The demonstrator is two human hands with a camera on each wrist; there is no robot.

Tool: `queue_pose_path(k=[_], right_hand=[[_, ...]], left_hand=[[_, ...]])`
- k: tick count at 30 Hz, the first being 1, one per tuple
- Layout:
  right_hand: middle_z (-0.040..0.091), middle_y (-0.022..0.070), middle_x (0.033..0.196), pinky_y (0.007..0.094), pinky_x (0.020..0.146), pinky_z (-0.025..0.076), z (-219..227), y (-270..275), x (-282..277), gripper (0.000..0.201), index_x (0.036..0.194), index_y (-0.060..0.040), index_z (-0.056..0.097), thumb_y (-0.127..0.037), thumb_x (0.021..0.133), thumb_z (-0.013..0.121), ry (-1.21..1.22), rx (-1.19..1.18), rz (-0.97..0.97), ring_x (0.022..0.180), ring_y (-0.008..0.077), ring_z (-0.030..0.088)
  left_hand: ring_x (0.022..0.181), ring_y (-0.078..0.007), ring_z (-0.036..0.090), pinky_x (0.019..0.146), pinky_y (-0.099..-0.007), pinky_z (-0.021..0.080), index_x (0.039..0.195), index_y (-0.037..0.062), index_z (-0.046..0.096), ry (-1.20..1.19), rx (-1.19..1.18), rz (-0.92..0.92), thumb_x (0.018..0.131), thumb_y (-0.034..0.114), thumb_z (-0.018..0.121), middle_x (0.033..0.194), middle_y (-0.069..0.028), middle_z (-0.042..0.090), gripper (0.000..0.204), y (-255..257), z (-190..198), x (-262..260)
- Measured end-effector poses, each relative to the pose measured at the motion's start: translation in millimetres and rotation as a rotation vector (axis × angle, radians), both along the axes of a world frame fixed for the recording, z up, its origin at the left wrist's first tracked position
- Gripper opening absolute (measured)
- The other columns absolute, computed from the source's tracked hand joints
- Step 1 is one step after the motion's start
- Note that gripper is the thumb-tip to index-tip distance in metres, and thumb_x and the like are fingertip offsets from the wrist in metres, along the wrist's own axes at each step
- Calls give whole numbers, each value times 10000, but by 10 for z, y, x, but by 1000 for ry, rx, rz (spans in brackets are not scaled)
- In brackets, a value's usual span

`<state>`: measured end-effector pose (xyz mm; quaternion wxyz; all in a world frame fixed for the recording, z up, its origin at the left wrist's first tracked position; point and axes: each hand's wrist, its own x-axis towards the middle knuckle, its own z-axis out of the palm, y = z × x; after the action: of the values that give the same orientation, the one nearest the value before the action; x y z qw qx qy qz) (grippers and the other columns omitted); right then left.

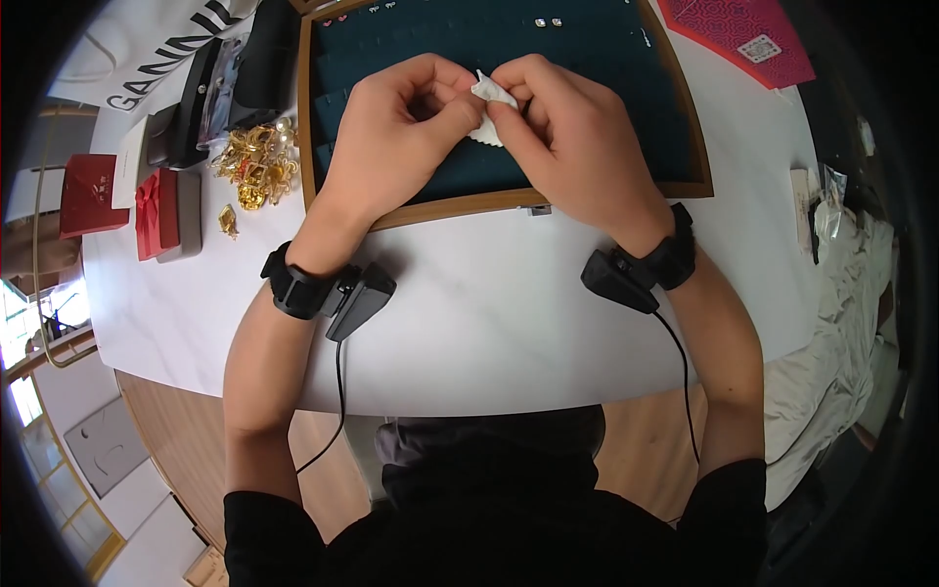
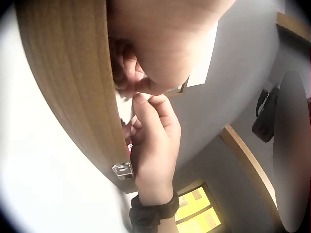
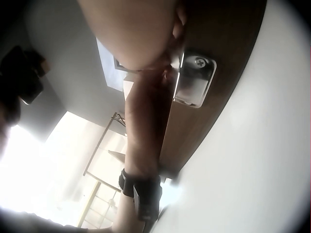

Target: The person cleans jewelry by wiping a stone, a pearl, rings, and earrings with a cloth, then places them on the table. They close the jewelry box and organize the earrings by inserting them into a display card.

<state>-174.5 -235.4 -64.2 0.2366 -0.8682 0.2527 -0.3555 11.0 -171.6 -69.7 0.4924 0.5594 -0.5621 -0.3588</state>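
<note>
A small white cloth (image 1: 495, 93) with a jagged edge is bunched between both hands, above a wooden jewellery box (image 1: 421, 209) lined in dark green. My left hand (image 1: 396, 137) pinches it between thumb and curled fingers. From the other side, my right hand (image 1: 572, 137) grips it in the same way, thumb pressing on its front. In the left wrist view the fingertips of both hands meet at the cloth (image 2: 125, 109). Whether something small is wrapped in it, I cannot tell. Small earrings (image 1: 548, 22) sit in the lining beyond the hands.
Left of the box lies a heap of gold jewellery (image 1: 252, 166), with a loose gold piece (image 1: 228, 220) nearby. Red boxes (image 1: 156, 215), black cases (image 1: 266, 64) and a white bag (image 1: 122, 59) stand farther left. A red envelope (image 1: 748, 39) lies back right. A metal latch (image 3: 197, 80) juts from the box front.
</note>
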Motion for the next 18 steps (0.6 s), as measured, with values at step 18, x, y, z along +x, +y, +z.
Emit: queue_pose_path(k=[18], right_hand=[[686, 99, 835, 353, 604, 519, 13, -13, -39, 126, 1059, -69, 625, -97, 939, 651, -35, 13, 104, 690, 281, 674]], left_hand=[[775, -44, 592, 710, -202, 473, 1045, -6, 701, 63, 15, -103, 981, 158, 687, 868, -4, 704, 177, 13, 15, 25]])
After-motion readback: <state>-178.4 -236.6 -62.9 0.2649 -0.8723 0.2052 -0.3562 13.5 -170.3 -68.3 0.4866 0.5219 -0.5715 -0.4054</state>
